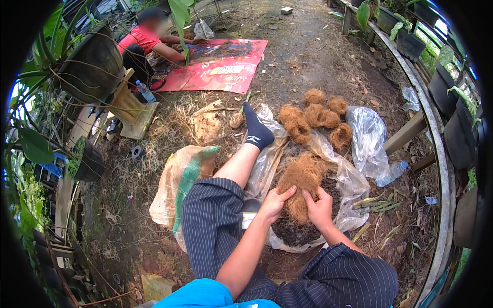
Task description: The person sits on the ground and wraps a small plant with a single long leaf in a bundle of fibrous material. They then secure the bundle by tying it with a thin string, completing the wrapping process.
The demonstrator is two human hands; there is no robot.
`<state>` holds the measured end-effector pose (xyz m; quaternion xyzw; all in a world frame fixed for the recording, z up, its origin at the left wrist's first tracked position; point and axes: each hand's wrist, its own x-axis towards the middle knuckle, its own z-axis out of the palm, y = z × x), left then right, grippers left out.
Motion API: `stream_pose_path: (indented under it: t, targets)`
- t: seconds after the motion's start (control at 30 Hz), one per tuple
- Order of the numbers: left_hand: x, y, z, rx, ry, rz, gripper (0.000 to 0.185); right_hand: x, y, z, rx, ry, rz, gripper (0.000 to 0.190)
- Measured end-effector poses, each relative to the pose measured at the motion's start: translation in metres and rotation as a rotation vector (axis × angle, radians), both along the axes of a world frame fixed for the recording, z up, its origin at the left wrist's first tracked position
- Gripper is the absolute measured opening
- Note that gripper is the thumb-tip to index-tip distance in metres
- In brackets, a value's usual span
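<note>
Both of my hands pinch a loose mat of brown coconut fibre point(302, 175) between thumbs and fingers. My left hand point(275, 203) has its left edge, and my right hand point(319, 208) grips the other side. Below the fibre lies dark soil point(292, 231) on a spread clear plastic sheet point(352, 188), partly hidden by my hands. Just beyond, several rounded coconut-fibre nests point(314, 113) sit in a cluster, some with hollow middles. My outstretched foot in a dark sock point(258, 127) rests at the left of the sheet.
A woven sack point(185, 184) lies left of my leg. To the right are a clear plastic bag point(368, 138), a plastic bottle point(393, 173) and a metal rail point(435, 134) with potted plants. Far left, a person point(144, 42) crouches by a red banner point(227, 73) near a large pot point(90, 65).
</note>
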<state>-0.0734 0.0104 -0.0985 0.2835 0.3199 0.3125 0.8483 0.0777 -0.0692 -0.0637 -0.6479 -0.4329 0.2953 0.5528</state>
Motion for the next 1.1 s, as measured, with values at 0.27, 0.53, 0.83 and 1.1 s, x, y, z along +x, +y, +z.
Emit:
stream_pose_path:
  t: [0.27, 0.53, 0.83, 1.1]
  targets:
    - [-0.003, 0.004, 0.0, -0.046, -0.02, -0.027, 0.043, -0.001, 0.0, -0.005, 0.003, 0.012, 0.0, 0.026]
    - [-0.022, 0.01, 0.023, -0.105, -0.042, -0.127, 0.051, 0.001, -0.002, 0.006, -0.047, -0.085, 0.063, 0.026]
    - [-0.024, 0.014, 0.009, 0.052, 0.011, -0.235, 0.05, -0.002, -0.002, 0.012, -0.058, -0.102, 0.105, 0.026]
    - [-0.021, 0.014, 0.006, 0.03, -0.017, -0.196, 0.046, -0.002, -0.001, 0.011, -0.057, -0.099, 0.1, 0.025]
